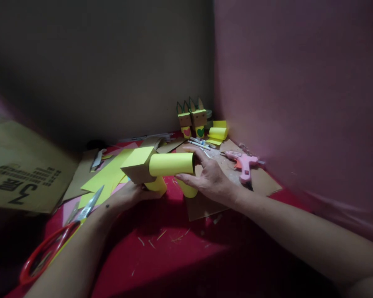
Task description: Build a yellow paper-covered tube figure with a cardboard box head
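Observation:
A small cardboard box [136,171] with a yellow top meets one end of a level yellow paper tube [170,164]. Below them show two more yellow rolled pieces, one under the box and another yellow roll [188,188] under the tube's right end; how they join is hidden. My left hand [135,195] grips from beneath the box, its fingers partly covered. At the tube's open right end, my right hand [213,178] holds it, thumb in front and fingers behind. Red-handled scissors [90,207] lie beside my left forearm.
A pink glue gun [244,161] lies on the right near several markers [202,142]. Two cardboard figures [191,120] with hearts stand at the back, beside a curled yellow sheet [217,133]. Yellow paper [107,171] is spread left, near a large carton [27,165].

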The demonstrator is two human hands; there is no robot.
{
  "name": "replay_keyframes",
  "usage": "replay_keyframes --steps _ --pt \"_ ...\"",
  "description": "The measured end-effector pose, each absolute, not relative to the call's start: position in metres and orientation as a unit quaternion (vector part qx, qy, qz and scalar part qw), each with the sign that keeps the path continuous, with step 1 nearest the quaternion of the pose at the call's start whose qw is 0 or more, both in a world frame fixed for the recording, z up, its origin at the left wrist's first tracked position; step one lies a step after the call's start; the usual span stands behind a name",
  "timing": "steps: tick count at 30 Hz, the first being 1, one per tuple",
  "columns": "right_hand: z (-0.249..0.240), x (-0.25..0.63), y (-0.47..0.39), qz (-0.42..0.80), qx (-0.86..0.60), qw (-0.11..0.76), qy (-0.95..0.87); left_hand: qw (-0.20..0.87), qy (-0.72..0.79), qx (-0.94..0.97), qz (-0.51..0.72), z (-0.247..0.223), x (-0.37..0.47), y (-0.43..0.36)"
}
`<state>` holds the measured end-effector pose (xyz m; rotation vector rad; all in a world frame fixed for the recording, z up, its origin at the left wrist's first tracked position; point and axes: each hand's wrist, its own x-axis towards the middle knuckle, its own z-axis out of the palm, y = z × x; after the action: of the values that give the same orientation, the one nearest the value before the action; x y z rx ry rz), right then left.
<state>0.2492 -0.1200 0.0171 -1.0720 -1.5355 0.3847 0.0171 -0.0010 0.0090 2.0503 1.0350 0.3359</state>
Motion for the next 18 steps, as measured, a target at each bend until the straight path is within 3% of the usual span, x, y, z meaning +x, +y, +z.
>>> replay_keyframes --steps 18 --pt "0.0175 0.2476 -0.1159 0.181 -0.437 0.598 -0.647 0.401 0.411 0.809 0.125 0.0062 0.0178 0.0012"
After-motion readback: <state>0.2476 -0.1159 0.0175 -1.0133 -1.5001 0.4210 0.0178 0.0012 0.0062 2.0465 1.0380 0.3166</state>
